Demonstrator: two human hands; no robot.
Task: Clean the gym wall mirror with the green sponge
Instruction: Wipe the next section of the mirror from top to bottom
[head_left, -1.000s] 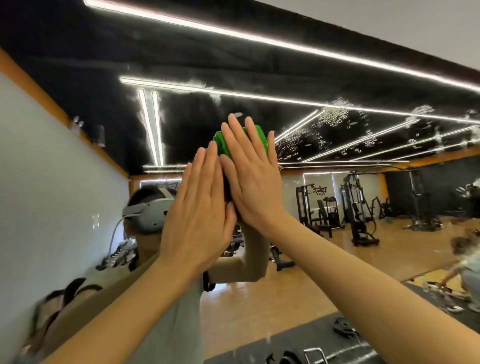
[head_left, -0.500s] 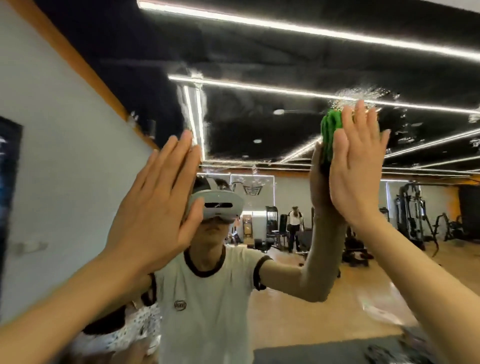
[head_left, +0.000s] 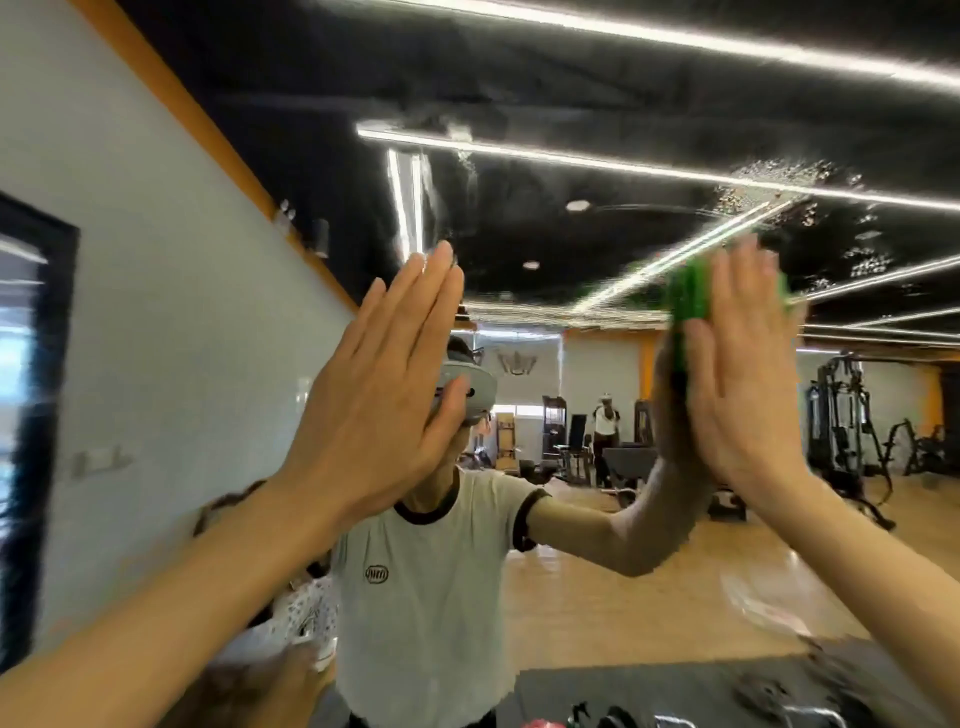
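The green sponge sits high on the right of the view, pressed flat against the mirror under the right hand; only its left edge and a sliver past the fingertips show, blurred, so its texture is hard to make out. The right hand lies with fingers straight and together, palm pushing the sponge onto the glass rather than curling round it. The left hand is raised well apart to the left, fingers also straight and close together, holding nothing; whether it touches the glass cannot be told. Specks and streaks of droplets cling to the smooth mirror above the sponge. In the reflection, a person in a pale T-shirt with dark trim stands facing the glass; a small oval logo on the chest is too small to read. A grey headset is partly hidden behind the left hand. Farther right in the reflection stand black weight machines on a wooden floor, under long strip lights.
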